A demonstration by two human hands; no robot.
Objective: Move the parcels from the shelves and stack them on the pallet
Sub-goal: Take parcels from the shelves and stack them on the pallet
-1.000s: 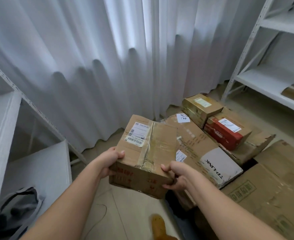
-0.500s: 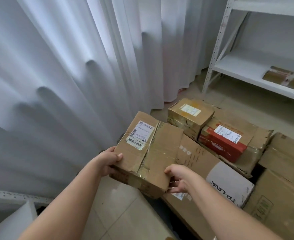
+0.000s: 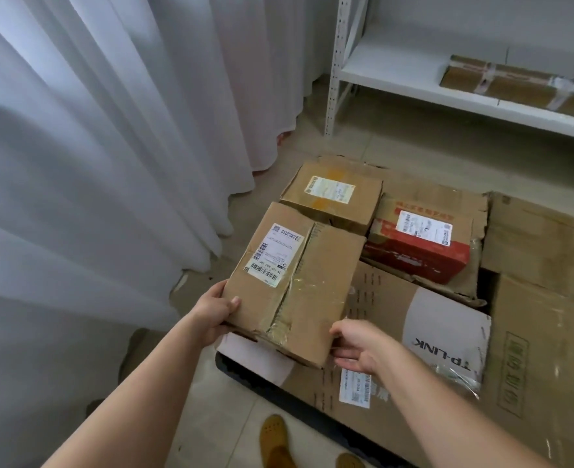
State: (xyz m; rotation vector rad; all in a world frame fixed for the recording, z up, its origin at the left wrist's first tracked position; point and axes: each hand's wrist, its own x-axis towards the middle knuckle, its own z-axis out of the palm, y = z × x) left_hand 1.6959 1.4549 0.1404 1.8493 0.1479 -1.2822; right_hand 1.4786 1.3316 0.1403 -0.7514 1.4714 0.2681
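White curtains [image 3: 86, 157] hang along the left and far side of the room, and a white metal shelf [image 3: 413, 86] stands at far right with a long taped parcel [image 3: 515, 82] lying on it. On the tiled floor a dark pallet [image 3: 262, 383] carries flat cardboard boxes, among them a large TP-LINK box [image 3: 413, 332]. Two smaller parcels sit on the far part of the stack — a brown one [image 3: 332, 194] and a red one [image 3: 420, 244], side by side. A labelled brown parcel [image 3: 295, 282] is over the near left corner of the stack. The left hand [image 3: 216, 312] grips its near left corner, thumb on top; the right hand [image 3: 359, 346] clasps its near right corner — fingers curled under the edge.
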